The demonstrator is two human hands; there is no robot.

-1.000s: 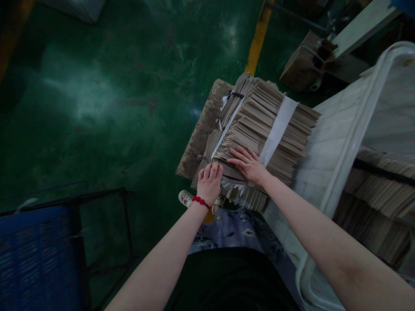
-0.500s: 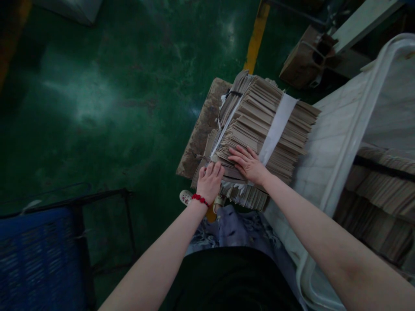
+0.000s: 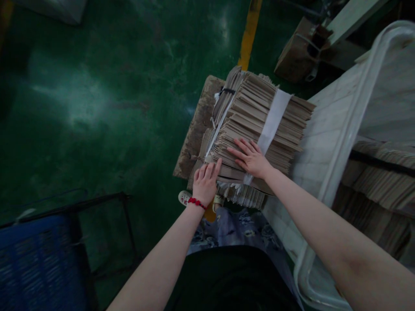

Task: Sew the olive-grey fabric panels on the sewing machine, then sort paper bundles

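Note:
A thick bundle of thin brown cardboard sheets (image 3: 256, 112) lies in front of me, wrapped by a white band (image 3: 275, 115). Smaller bundles sit against its left side, one bound with a black tie (image 3: 228, 91). They rest on a worn wooden board (image 3: 196, 129). My right hand (image 3: 253, 162) lies on the sheet edges beside the band, its fingers spread. At the bundle's near left corner is my left hand (image 3: 205, 183), with a red bracelet at the wrist; its index finger is stretched out onto the sheets and its thumb is hidden.
On the right stands a large white plastic bin (image 3: 333, 155) with more bundled cardboard (image 3: 376, 185) inside. A blue crate (image 3: 39, 259) in a dark metal frame is at lower left. A brown block-like object (image 3: 293, 54) lies beyond the bundle. My feet are close below the board.
My left index finger has straightened away from the other fingers. My right hand stays spread on the sheets, and more of the band's near end shows below it. The view has shifted slightly.

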